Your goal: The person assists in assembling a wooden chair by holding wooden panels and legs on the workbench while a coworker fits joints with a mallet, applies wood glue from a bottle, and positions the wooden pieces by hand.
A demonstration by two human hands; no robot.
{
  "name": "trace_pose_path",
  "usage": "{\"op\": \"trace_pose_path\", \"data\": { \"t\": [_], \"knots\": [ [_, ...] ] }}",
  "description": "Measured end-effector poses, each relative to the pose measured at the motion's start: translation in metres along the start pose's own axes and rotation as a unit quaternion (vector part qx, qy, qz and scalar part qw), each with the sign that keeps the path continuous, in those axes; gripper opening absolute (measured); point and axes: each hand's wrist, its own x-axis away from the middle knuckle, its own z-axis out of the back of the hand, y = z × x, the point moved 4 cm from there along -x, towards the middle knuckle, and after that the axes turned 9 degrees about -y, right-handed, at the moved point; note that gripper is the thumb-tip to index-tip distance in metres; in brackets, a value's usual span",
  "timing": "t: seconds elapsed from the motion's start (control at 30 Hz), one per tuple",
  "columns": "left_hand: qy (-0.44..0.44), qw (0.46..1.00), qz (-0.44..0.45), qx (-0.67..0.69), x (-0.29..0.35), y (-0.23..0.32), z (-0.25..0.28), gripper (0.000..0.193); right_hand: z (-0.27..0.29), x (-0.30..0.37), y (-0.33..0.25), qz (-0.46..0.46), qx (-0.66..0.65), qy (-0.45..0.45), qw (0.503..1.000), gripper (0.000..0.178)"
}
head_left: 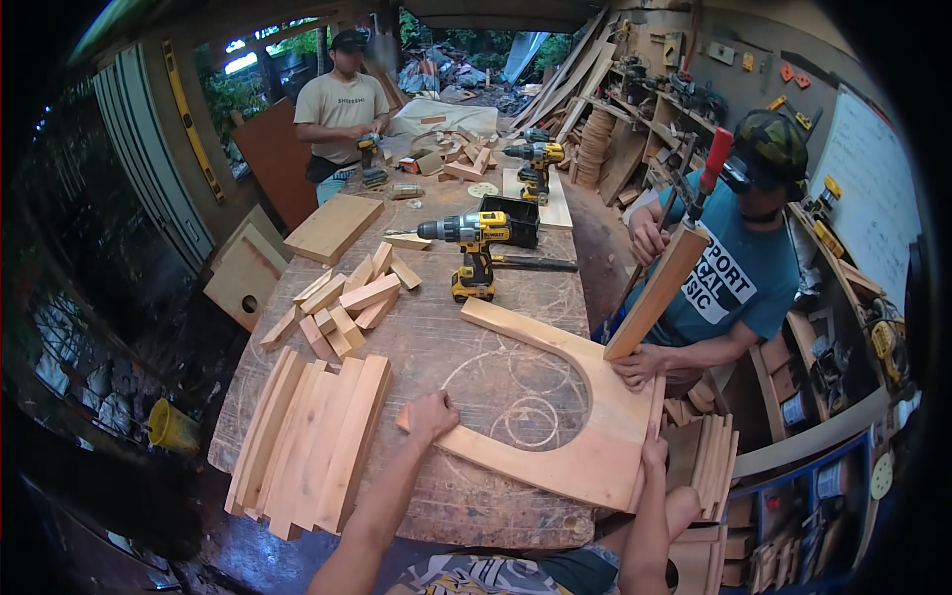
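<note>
head view. we see a u-shaped wooden panel [617, 421] flat on the scarred workbench [535, 518], its curved cut-out open toward the left, its solid end reaching past the bench's right edge.

left hand [433, 414]: on the panel's near arm, close to the tip. fingers curled closed over the wood, a short bit of the tip showing left of the hand. we cannot see the undersides of these fingers.

right hand [654, 451]: at the solid end, fingers up along the panel's right edge, so the wood lies just left of them. whether they clench or only press, we cannot tell.

right of the bench, a co-worker in a teal shirt [759, 288]. one hand [640, 367] is at the panel's far right corner, by the foot of an upright board [656, 293]; the other hand [650, 236] is at a bar clamp [716, 161] with a red handle.

beyond the cut-out we note a yellow drill [478, 238] standing on its battery. left of it, a loose heap of small blocks [347, 305]; nearer, a row of boards [312, 441] side by side. at the far end, a second person [342, 104] in a pale shirt.
</note>
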Motion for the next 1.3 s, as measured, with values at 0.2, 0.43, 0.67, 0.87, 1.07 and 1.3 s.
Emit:
{"op": "trace_pose_path", "data": {
  "t": [0.2, 0.43, 0.67, 0.87, 1.07, 1.3],
  "knots": [
    [-0.021, 1.000, 0.020, 0.003, 0.000, 0.017, 0.003, 0.032, 0.011, -0.001, 0.005, -0.014, 0.010, 0.007, 1.000, 0.088],
    [-0.031, 0.999, 0.009, -0.012, 0.002, 0.014, 0.005, 0.035, 0.011, 0.007, -0.010, -0.014, 0.025, -0.002, 1.000, 0.086],
    [0.033, 0.999, 0.011, 0.001, 0.001, 0.008, -0.001, 0.033, 0.009, 0.011, -0.009, -0.007, 0.021, 0.015, 1.000, 0.086],
    [0.032, 0.999, -0.016, 0.025, 0.002, 0.007, 0.001, 0.034, 0.011, 0.018, -0.014, -0.014, 0.007, -0.004, 1.000, 0.084],
    [-0.005, 1.000, 0.018, -0.005, -0.001, 0.007, -0.002, 0.037, 0.010, 0.014, -0.014, 0.021, 0.010, -0.001, 1.000, 0.084],
    [0.016, 0.999, -0.004, -0.033, 0.004, 0.014, 0.005, 0.040, 0.009, 0.009, -0.008, -0.004, 0.009, 0.010, 1.000, 0.082]
  ]
}}
